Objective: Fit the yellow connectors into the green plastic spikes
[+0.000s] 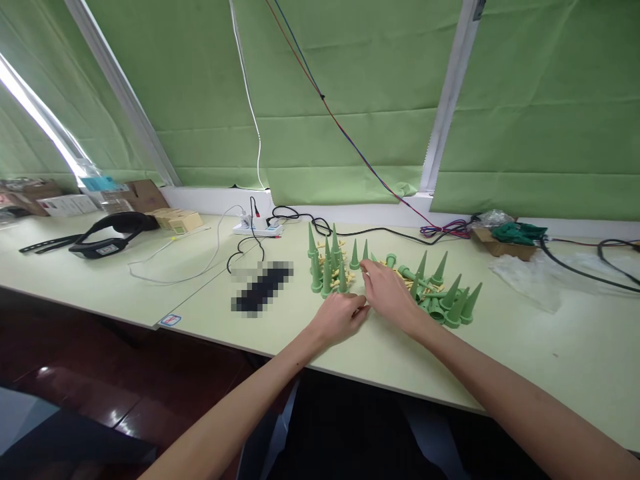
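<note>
My left hand (343,316) is low over the table, its fingers curled in. Whatever it may hold is hidden. Close to its right, my right hand (389,291) is bent down with its fingers drawn together, and I cannot make out what is in them. A green plastic spike (365,250) shows just behind the right fingertips; whether they touch it I cannot tell. Upright green spikes (327,277) form a cluster beyond my left hand, among small yellow pieces (336,268). More green spikes (456,312), some standing and some lying, are heaped right of my right hand.
A blurred dark object (263,288) lies left of the spikes. Behind it are a white power strip (257,230) and black cables (300,217). A black headset (107,235) is far left. A cardboard box (500,243) and clear plastic (527,280) are at right.
</note>
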`<state>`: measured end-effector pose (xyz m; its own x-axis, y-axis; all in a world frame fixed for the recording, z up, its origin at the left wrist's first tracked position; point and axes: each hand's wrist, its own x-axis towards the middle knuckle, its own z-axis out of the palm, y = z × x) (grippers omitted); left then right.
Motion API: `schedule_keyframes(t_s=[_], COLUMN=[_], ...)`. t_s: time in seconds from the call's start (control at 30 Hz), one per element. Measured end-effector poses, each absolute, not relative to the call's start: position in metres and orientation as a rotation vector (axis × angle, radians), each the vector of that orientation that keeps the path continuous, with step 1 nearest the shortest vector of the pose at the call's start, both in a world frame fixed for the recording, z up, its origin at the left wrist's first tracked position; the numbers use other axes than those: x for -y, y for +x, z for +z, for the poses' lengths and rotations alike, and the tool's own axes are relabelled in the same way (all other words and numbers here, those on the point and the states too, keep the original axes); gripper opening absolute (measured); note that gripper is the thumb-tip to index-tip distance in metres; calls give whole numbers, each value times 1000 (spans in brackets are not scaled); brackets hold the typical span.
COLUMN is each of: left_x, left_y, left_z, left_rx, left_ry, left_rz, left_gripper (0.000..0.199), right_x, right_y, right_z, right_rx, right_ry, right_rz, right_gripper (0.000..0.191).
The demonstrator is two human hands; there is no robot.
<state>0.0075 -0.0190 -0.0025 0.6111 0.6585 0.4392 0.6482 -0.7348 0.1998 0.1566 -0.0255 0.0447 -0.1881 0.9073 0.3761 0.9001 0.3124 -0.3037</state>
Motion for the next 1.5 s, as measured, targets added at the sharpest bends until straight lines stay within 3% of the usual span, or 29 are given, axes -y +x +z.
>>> schedule_keyframes(t_s=[0.33, 0.63, 1.0, 1.3, 1.5], left_x=[21, 20, 22, 21, 19], left_y=[8, 7, 9, 8, 8], left_z=[-1, -2, 0, 3, 4], left_rx=[-1126, -1139, -1161, -1282, -1275], left_ry=[2782, 2832, 2761, 2428, 2380], left_rz=[790, 753, 791, 1010, 990], left_gripper=[32, 29, 32, 17, 23], right_x=[-26, -47, -17, 18, 31], right_y=[145, 146, 155, 178, 177], right_z=[50, 43, 48, 27, 19], right_rx=[2153, 2166, 2153, 2149, 2185], right_ry=[-1719, -1750, -1482, -1231, -1211], right_rz=[-57, -43, -165, -244, -86], right_gripper=[70, 64, 80, 51, 50])
